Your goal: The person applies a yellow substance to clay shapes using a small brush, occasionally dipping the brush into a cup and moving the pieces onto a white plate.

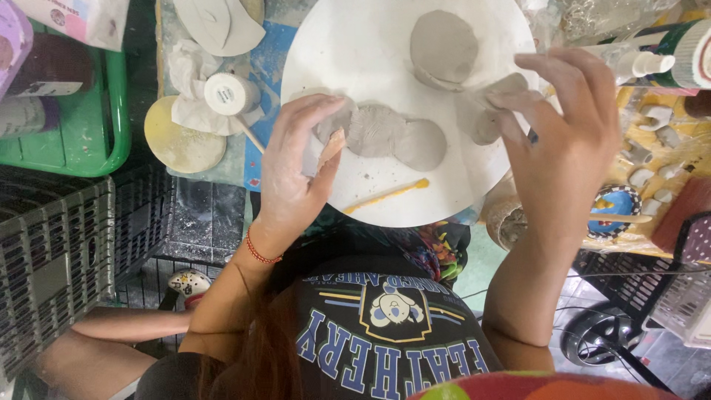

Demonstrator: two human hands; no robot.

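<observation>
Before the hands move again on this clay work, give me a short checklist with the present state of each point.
1. Left hand in contact with the flattened clay pieces: ok, fingers press their left end.
2. Right hand holding clay: ok, fingertips pinch a small clay piece.
3. Round white board supports the work: ok, clay lies on it.
4. Separate clay disc untouched: ok, apart from both hands.
5. Yellow stick tool within reach: ok, lying on the board's near edge.
6. Clay moisture: cannot tell.
</observation>
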